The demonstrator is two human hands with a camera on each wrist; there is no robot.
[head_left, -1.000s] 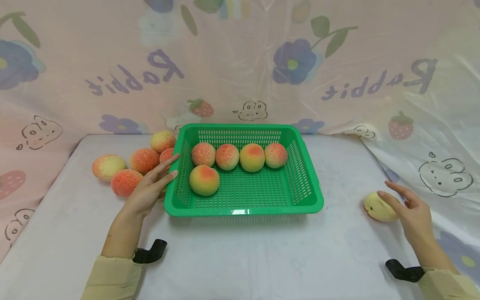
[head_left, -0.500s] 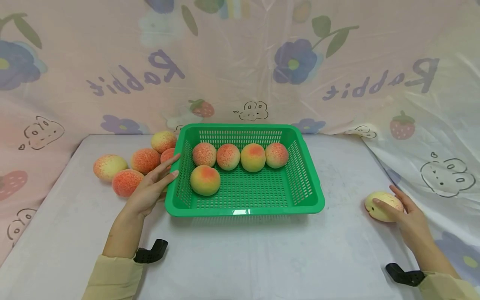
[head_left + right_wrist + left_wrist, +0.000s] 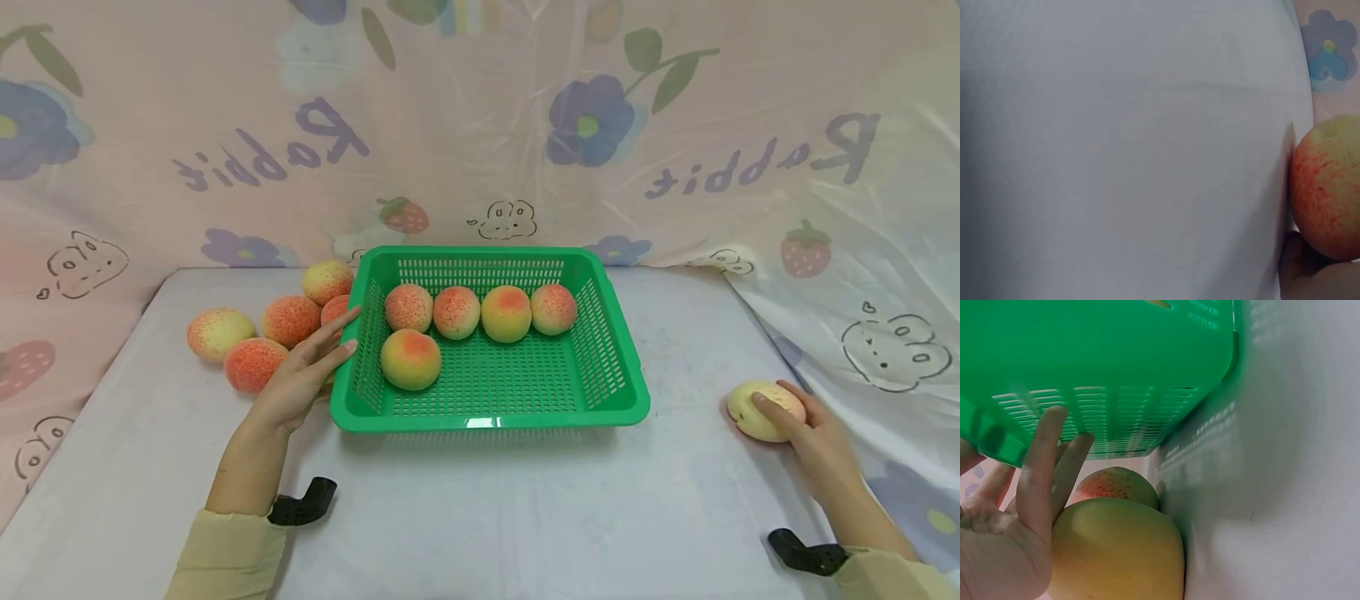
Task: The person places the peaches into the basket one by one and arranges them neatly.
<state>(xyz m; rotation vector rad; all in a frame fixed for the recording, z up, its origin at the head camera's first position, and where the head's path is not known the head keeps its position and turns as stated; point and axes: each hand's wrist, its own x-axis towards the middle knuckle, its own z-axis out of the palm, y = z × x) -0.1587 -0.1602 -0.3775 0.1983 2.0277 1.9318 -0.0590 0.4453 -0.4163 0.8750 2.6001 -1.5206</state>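
In the head view, a pale yellow peach (image 3: 763, 411) lies at the right of the table, and my right hand (image 3: 823, 442) grips it, thumb over its top. Its red-speckled side (image 3: 1329, 187) shows in the right wrist view. My left hand (image 3: 296, 383) touches the left end of a green plastic basket (image 3: 487, 423) with fairly straight fingers. Against the basket's slotted outer wall (image 3: 1116, 412) rest its fingertips in the left wrist view. Several peaches are inside the basket: a row along the back and one yellow-orange peach (image 3: 411, 360) at front left.
More peaches lie left of the basket, among them a red peach (image 3: 255, 365) and a yellow peach (image 3: 220, 335). A yellowish peach (image 3: 1116, 550) sits right beside my left hand. A printed cloth (image 3: 465, 125) hangs behind the white table (image 3: 480, 517).
My right hand has come down onto the pale peach, and its fingers and thumb have closed round it. The left hand and basket stay as they were.
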